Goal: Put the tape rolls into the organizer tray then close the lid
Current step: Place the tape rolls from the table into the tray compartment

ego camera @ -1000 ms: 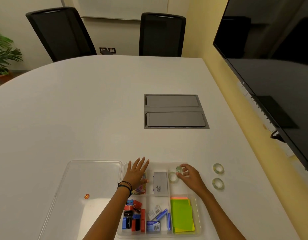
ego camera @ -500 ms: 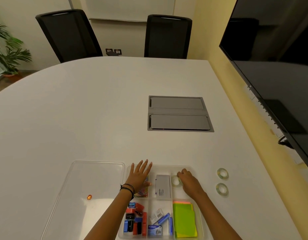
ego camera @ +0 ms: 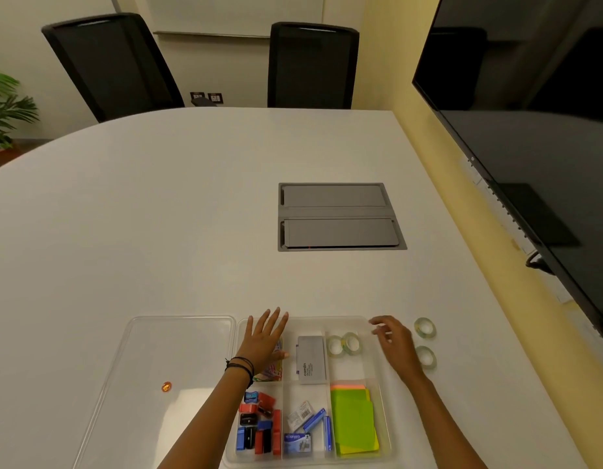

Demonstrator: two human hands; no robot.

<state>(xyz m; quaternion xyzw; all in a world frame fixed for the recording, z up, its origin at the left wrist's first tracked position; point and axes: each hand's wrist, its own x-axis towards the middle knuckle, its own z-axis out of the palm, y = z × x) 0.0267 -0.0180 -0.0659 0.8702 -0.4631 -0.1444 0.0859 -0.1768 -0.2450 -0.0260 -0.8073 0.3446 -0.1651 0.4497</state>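
Clear plastic is the tray (ego camera: 386, 418) at the lower middle of the frame, and two tape rolls (ego camera: 343, 345) already lie side by side in its upper right compartment. Two more rolls (ego camera: 425, 328) rest on the white counter (ego camera: 191, 214) just right of the tray, one above the other in the frame, well clear of the rim. The right hand (ego camera: 393, 340) hovers over the tray's right edge between the two pairs, its grip empty and fingers loosely spread. The left hand (ego camera: 264, 340) lies flat and open on the tray's upper left compartment, holding nothing, apparently steadying it. The lid (ego camera: 171, 350) lies flat on the counter, left of the tray. Judging by this, the loading step is half done. The next move calls for a short reach right to pinch a loose roll.
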